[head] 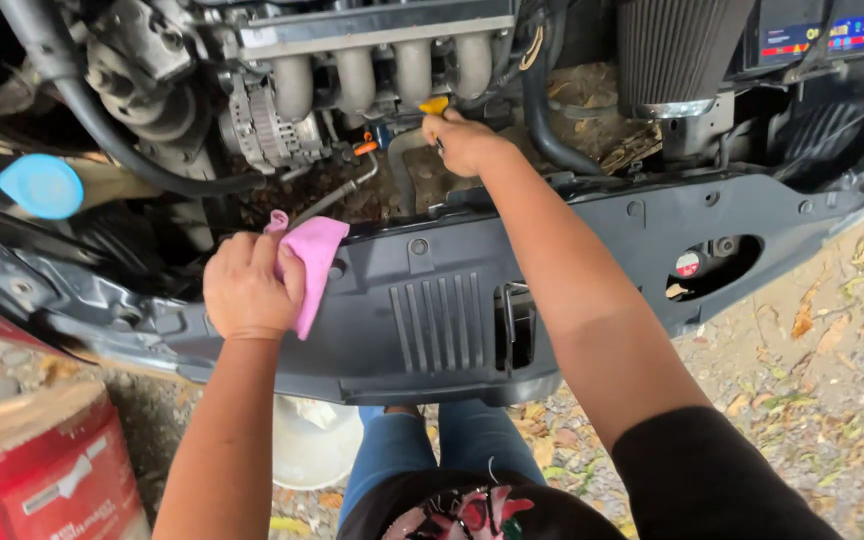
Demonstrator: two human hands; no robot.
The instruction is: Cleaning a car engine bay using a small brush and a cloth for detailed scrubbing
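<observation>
I lean over an open car engine bay. My left hand (248, 290) holds a pink cloth (314, 262) and rests on the dark front panel (552, 250) of the car. My right hand (464, 143) reaches deep into the bay and grips the yellow dipstick handle (434, 104), just below the silver intake pipes (382, 75). The rod under the handle is hidden by my fingers.
A blue cap (40, 185) sits at the left, a black hose (102, 130) curves beside the alternator (267, 125). A ribbed air filter (677, 50) stands at the right. A red container (47, 480) and a white bucket (317, 440) are on the leaf-strewn gravel ground.
</observation>
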